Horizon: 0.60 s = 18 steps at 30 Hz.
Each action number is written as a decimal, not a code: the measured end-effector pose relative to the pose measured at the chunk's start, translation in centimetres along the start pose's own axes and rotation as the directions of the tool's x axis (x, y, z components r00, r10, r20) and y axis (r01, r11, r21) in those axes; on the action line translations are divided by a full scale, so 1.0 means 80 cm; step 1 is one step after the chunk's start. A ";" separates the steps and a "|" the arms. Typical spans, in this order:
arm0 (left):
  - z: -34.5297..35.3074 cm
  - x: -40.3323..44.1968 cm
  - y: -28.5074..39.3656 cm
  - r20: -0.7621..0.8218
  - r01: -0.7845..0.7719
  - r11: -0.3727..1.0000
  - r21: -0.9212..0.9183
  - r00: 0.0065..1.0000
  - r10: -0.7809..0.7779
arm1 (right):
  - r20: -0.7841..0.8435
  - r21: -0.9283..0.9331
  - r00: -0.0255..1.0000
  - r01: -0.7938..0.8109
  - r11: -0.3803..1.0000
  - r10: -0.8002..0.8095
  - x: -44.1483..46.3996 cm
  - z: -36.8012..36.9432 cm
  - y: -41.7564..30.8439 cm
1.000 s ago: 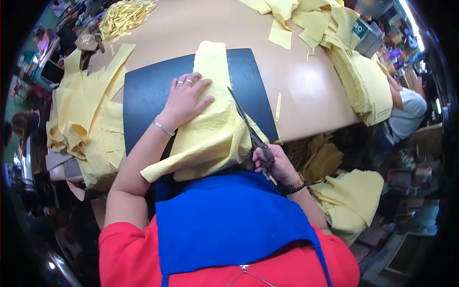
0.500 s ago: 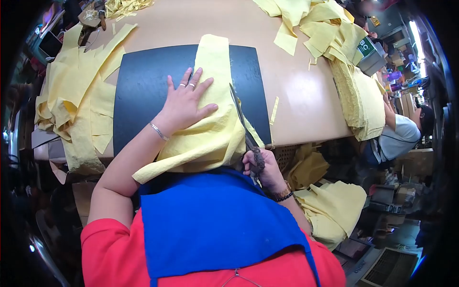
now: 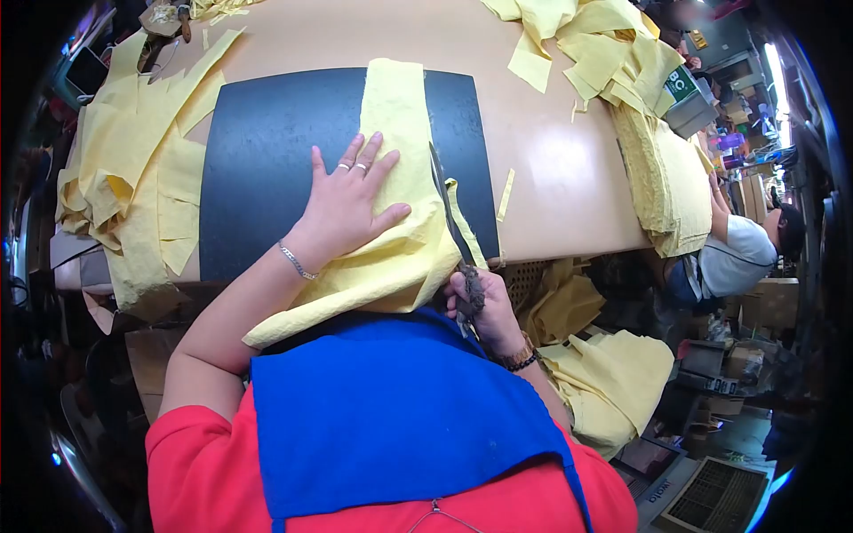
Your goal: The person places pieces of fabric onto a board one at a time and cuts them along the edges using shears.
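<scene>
A long piece of yellow cloth (image 3: 395, 107) lies over a black board (image 3: 267, 142) and hangs off the table's front edge towards the blue apron. My left hand (image 3: 345, 200) rests flat on the cloth with its fingers spread. In my right hand (image 3: 484, 306) are large dark scissors (image 3: 451, 209), gripped by their wrapped handles, with the blades pointing away from me along the cloth's right edge. A narrow yellow strip (image 3: 464, 222) lies just right of the blades.
Yellow cloth pieces (image 3: 151, 160) cover the table's left side. A thick cloth stack (image 3: 662, 182) and loose scraps (image 3: 613, 53) lie at the right. A thin strip (image 3: 506, 195) is on the table (image 3: 560, 169). Another person (image 3: 733, 253) is at far right. More cloth (image 3: 613, 382) hangs below.
The view has shifted, so the board and cloth appear further left. My left hand's fingers have spread wider on the cloth. The scissors remain in my right hand beside the cloth's right edge.
</scene>
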<state>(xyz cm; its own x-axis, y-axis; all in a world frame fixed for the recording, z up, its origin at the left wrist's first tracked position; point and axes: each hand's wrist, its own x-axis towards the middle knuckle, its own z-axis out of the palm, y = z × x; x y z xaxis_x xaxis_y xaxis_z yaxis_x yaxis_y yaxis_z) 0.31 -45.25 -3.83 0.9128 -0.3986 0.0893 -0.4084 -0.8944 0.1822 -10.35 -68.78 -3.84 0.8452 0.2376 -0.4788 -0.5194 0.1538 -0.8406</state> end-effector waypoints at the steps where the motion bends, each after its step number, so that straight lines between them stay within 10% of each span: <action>1: 0.000 0.000 0.000 -0.001 -0.001 1.000 -0.006 1.000 0.001 | -0.005 0.000 1.000 0.004 1.000 -0.004 -0.001 0.000 0.001; 18: -0.001 -0.021 0.016 0.001 -0.030 0.999 -0.023 1.000 0.030 | -0.032 0.005 0.999 0.005 1.000 -0.004 -0.002 0.002 0.003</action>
<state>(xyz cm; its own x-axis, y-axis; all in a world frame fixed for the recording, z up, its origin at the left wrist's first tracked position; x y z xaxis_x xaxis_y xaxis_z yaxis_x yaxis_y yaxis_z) -1.72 -45.75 -3.69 0.9002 -0.4254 0.0932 -0.4355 -0.8772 0.2023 -10.68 -68.61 -3.93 0.8510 0.2066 -0.4828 -0.5161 0.1595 -0.8415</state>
